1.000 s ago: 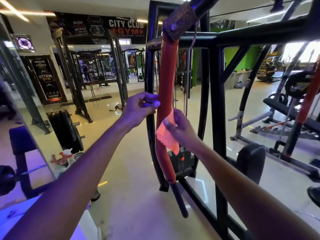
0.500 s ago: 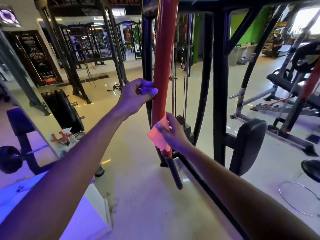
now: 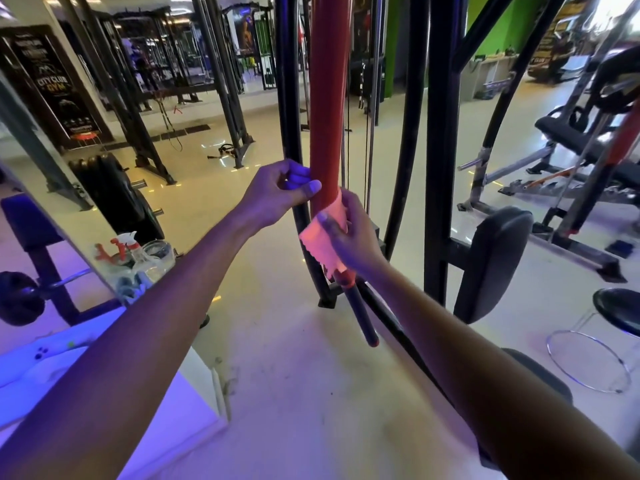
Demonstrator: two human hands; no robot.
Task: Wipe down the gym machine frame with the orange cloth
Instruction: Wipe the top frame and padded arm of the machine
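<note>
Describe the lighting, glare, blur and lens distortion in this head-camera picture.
Head view: violet light tints the left hand, right hand and white surface; small glints on the glossy cream floor; black frame posts bow from wide-angle distortion; red padded bar and orange cloth sharp, background soft.

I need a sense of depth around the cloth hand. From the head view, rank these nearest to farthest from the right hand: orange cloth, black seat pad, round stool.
1. orange cloth, gripped in the right hand against the red bar.
2. black seat pad, to the right on the frame.
3. round stool, far right at the frame's edge.
</note>
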